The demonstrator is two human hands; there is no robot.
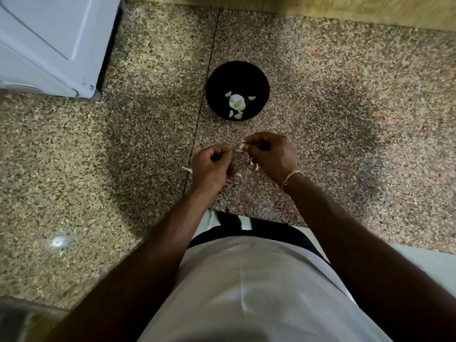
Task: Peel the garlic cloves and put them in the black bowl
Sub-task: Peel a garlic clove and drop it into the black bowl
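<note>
- Pinching a garlic clove (241,147) between them, both hands work just above the counter, near the person's body; the clove is small and mostly hidden by fingertips, so how much skin remains cannot be told.
- Curled fingers of the right hand (270,154) grip the clove's right end, probably to steady it while the skin is pulled away.
- Fingers of the left hand (211,166) are curled too and pinch what looks like a strip of papery skin (228,148) drawn out to the left, which suits a peeling pull.
- Peeled cloves (237,104), about 6 pale pieces, lie in the black bowl (214,95), which sits just beyond the hands, likely so that each finished clove needs only a short reach.
- Loose skin scraps (238,175) lie on the counter under and beside the hands, outside the bowl, seemingly dropped where the peeling is done.
- Judging by this, the task is well along but this clove is not yet in the bowl.
- Speckled granite counter (345,95) carries everything; a white appliance (49,40) stands at the far left, well apart from the work.
- A pale bracelet (290,176) circles the right wrist.
</note>
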